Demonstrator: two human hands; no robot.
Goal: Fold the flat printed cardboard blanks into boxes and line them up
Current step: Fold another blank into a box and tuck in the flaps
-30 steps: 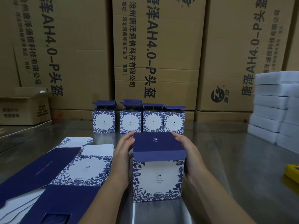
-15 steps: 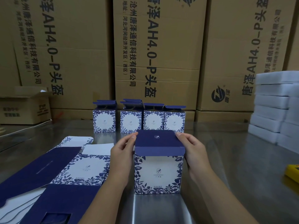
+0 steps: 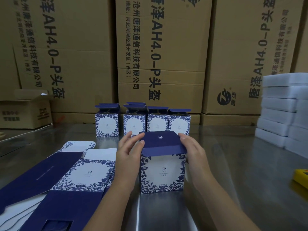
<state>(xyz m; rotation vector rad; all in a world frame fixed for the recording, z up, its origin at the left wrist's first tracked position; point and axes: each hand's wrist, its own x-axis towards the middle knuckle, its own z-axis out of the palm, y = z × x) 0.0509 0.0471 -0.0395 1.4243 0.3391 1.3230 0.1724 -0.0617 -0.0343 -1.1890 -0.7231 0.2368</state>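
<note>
A folded box (image 3: 162,174) with blue floral print and a dark blue lid stands upright on the steel table (image 3: 233,172) in front of me. My left hand (image 3: 129,152) holds its left side, thumb on the lid's edge. My right hand (image 3: 193,150) grips the right side, fingers over the lid's corner. Behind it a row of several folded boxes (image 3: 143,121) stands with top flaps up. Flat printed blanks (image 3: 70,174) lie in a pile at the left.
Large brown cartons (image 3: 160,55) wall off the back of the table. A small open carton (image 3: 25,109) sits at the far left. White foam slabs (image 3: 283,109) are stacked at the right. A yellow object (image 3: 301,178) lies at the right edge.
The box has slid away from me toward the row, with both hands on it. My fingers have shifted forward along the lid.
</note>
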